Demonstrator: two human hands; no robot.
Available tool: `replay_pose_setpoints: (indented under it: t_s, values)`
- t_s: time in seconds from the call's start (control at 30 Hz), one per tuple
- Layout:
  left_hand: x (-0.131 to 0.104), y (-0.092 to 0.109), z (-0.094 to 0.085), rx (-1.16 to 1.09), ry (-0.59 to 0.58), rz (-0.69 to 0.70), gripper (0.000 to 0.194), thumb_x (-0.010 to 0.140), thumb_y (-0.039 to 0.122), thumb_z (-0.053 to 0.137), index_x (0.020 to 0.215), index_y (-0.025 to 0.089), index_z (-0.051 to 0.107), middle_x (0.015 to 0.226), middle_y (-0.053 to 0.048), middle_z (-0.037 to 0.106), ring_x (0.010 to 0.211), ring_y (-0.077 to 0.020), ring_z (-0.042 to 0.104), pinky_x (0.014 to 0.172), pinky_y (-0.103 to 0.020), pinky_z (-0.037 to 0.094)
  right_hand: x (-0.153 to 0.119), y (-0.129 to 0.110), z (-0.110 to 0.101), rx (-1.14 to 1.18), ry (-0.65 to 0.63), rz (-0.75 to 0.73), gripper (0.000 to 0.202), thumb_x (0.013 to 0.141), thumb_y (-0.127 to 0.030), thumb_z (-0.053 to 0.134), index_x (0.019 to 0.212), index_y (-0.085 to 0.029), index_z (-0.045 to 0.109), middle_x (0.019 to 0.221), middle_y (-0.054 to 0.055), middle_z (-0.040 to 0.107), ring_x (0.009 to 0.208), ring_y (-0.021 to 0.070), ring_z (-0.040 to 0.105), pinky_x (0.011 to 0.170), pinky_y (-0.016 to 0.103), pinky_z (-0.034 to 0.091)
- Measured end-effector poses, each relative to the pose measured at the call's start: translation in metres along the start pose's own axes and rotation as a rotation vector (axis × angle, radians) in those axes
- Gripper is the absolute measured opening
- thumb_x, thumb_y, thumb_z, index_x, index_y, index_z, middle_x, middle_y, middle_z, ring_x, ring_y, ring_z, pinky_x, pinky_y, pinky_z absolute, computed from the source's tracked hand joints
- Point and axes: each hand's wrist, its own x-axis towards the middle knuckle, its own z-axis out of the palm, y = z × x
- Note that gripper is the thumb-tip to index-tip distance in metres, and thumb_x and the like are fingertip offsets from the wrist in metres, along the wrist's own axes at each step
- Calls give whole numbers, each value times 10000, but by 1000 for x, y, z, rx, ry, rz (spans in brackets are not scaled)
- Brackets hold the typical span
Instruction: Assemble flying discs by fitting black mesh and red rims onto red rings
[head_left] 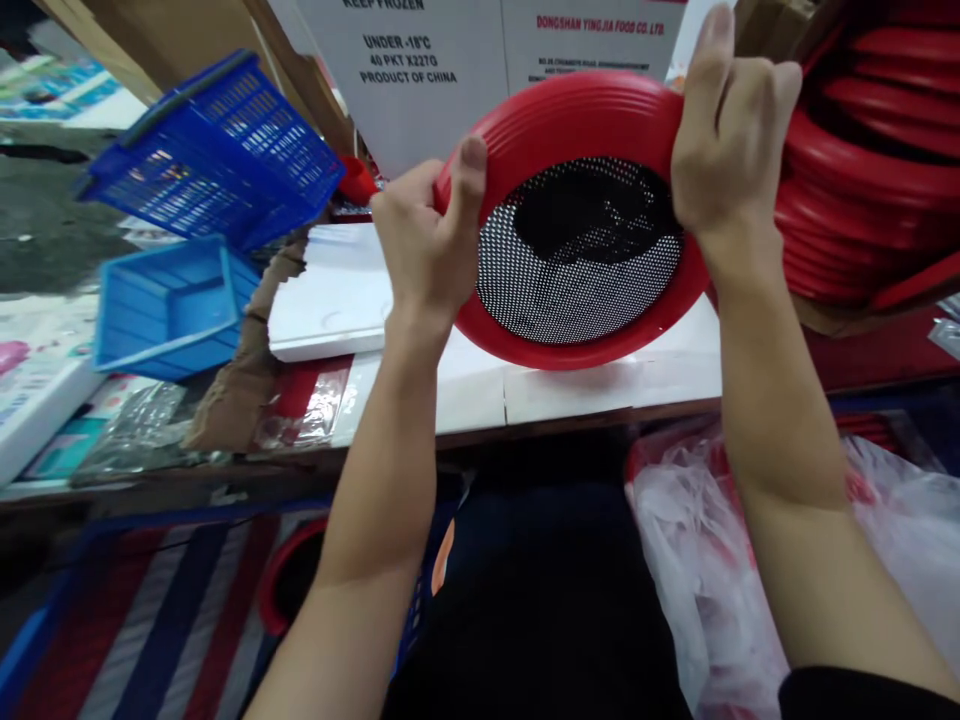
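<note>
Before me, tilted above the bench, is a round red plastic ring with a perforated mesh centre (585,115). A dark patch covers part of the mesh; I cannot tell whether it is a part or a shadow. My left hand (433,225) is closed round the left side of the rim, thumb on top. On the upper right side, my right hand (724,150) grips the same rim, its fingers partly hidden. White panels (562,390) on the bench lie under the ring.
Stacked red rings (862,210) fill a box at right. A dark blue basket (225,140) leans at left above a light blue tray (172,310). A printed white carton (420,100) stands behind. Below the bench are plastic bags (705,570) and a striped sheet (165,610).
</note>
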Motion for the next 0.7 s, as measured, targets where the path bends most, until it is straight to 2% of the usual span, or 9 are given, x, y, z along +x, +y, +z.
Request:
replay_pose_setpoints:
  t_s: [0.03, 0.1, 0.17, 0.23, 0.3, 0.37, 0.47, 0.6, 0.7]
  values:
    - [-2, -3, 0, 17, 31, -35, 696, 1072, 797, 361, 678, 225, 318, 635, 37, 276, 737, -114, 384, 696, -311, 344, -2, -2, 1, -81, 93, 73, 906, 1112, -623, 9, 1641, -9, 413, 1229, 166, 697, 1311, 302, 584, 1184, 509, 374]
    - [-1, -3, 0, 54, 57, -81, 718, 1040, 819, 425, 660, 235, 252, 639, 34, 234, 713, -112, 359, 671, -325, 322, -7, -3, 1, -187, 224, 224, 1069, 1019, -733, -31, 1345, -25, 699, 1048, 139, 734, 1042, 216, 662, 1014, 393, 487]
    - [3, 1, 2, 56, 46, -82, 738, 1001, 847, 475, 654, 241, 237, 636, 34, 220, 695, -114, 354, 649, -335, 312, -11, 4, 1, -171, 283, 339, 1143, 894, -795, -119, 984, -83, 770, 813, 108, 701, 769, 151, 587, 841, 336, 509]
    - [5, 5, 7, 29, 8, -45, 736, 983, 857, 503, 657, 242, 261, 633, 35, 249, 707, -120, 369, 649, -336, 322, -13, 17, 1, -170, 316, 420, 1095, 803, -820, -145, 824, -152, 723, 681, 94, 646, 645, 148, 466, 742, 349, 493]
    - [2, 7, 12, -2, 9, -25, 742, 963, 863, 537, 659, 242, 269, 634, 40, 275, 704, -118, 363, 649, -327, 323, -11, 30, 3, -206, 298, 477, 1069, 786, -804, -161, 841, -179, 705, 709, 112, 676, 639, 170, 436, 714, 379, 475]
    - [-7, 6, 17, -49, 52, -65, 721, 974, 845, 551, 670, 241, 299, 631, 44, 319, 706, -123, 392, 654, -322, 334, -5, 35, 8, -240, 253, 536, 1083, 819, -776, -184, 894, -168, 709, 807, 141, 728, 677, 184, 466, 743, 391, 465]
    - [-19, 1, 17, -136, 126, -192, 676, 1011, 801, 531, 674, 248, 337, 614, 26, 382, 721, -164, 479, 646, -338, 354, -1, 28, 14, -195, 261, 549, 1076, 901, -797, -142, 899, -128, 700, 888, 156, 729, 765, 179, 520, 815, 380, 442]
    - [-20, 3, 8, -161, 149, -237, 687, 1002, 780, 549, 625, 256, 313, 584, 11, 363, 688, -187, 477, 625, -345, 346, -24, 17, 13, -18, 330, 505, 897, 984, -816, -35, 721, -182, 542, 695, 43, 565, 678, 110, 437, 707, 312, 358]
    - [-16, 12, 5, -138, 140, -213, 685, 974, 788, 570, 619, 257, 324, 577, 15, 341, 663, -183, 441, 621, -342, 332, -48, 22, 10, 52, 452, 600, 716, 1054, -786, 58, 662, -274, 369, 624, 8, 453, 624, 123, 323, 624, 326, 300]
